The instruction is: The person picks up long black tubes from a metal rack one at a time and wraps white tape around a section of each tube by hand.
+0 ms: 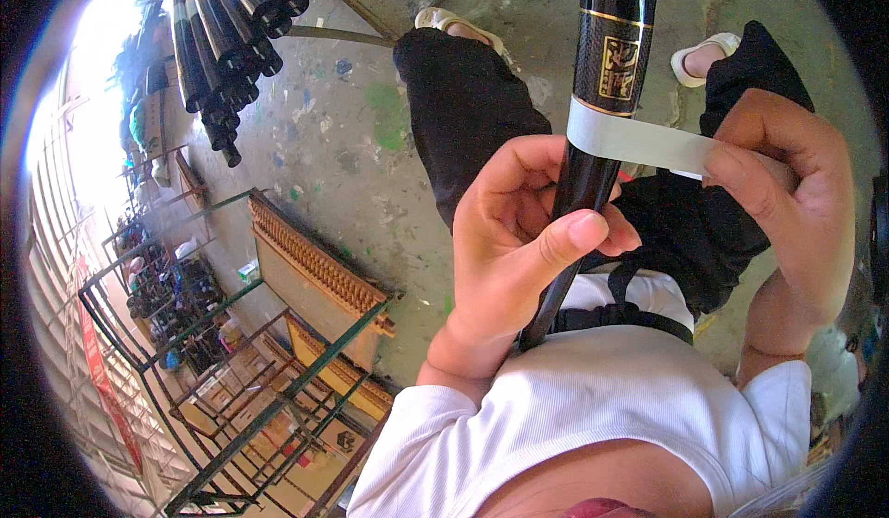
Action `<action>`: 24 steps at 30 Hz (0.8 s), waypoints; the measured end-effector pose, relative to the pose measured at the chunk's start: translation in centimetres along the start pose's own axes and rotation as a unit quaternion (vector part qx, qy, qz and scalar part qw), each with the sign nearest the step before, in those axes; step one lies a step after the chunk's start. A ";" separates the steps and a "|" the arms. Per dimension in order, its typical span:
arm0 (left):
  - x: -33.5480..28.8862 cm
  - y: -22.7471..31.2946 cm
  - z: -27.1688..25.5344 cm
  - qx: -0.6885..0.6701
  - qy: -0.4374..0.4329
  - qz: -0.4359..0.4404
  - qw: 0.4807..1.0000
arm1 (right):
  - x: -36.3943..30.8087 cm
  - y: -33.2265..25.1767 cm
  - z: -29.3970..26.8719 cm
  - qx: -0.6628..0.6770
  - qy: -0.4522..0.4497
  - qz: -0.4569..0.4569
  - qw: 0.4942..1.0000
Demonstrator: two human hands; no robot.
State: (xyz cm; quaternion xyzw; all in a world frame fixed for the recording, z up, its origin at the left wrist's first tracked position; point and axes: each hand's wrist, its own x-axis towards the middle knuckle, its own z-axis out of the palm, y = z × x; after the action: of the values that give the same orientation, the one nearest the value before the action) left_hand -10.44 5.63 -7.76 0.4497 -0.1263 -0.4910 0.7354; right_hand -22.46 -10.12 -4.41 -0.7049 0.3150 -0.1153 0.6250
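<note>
A glossy black tube (607,83) with thin gold rings and a gold emblem runs from the top of the view down to my waist. My left hand (528,231) is wrapped round it below the emblem, thumb across the front. A strip of pale whitish tape (648,143) lies against the tube just under the lower gold ring and stretches out to the right. Its free side is pinched between thumb and fingers of my right hand (778,175). Whether a roll sits inside the right hand is hidden.
At the upper left, many dark tubes (231,37) lie stacked with their ends toward me. Green metal frames (306,361) stand at lower left, near wooden racks (315,249) with toothed edges. The floor (370,138) is paint-stained; my legs are spread on both sides of the tube.
</note>
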 end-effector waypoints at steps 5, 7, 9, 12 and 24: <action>-0.4 -0.2 -0.2 -0.002 -0.004 -0.027 1.000 | 0.8 0.7 0.4 0.047 -0.036 0.002 0.998; -0.3 -0.3 -0.6 -0.040 -0.029 -0.016 0.999 | 0.9 0.7 0.6 0.053 -0.044 -0.001 0.998; 0.2 -0.7 -0.8 -0.050 -0.048 0.018 0.997 | 0.8 0.4 0.5 0.032 -0.047 -0.007 0.998; 0.9 -1.2 -0.2 -0.031 -0.051 0.034 0.998 | 0.2 -0.3 -0.2 0.004 -0.031 -0.011 0.999; 0.3 -0.8 -0.3 -0.019 0.000 0.025 1.000 | 2.0 1.1 0.5 0.087 -0.116 0.024 0.989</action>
State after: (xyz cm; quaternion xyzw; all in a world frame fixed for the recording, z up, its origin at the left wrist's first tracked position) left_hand -10.63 5.44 -8.62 0.4327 -0.1280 -0.4750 0.7555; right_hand -20.94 -10.90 -6.06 -0.6484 0.2460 -0.0443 0.7191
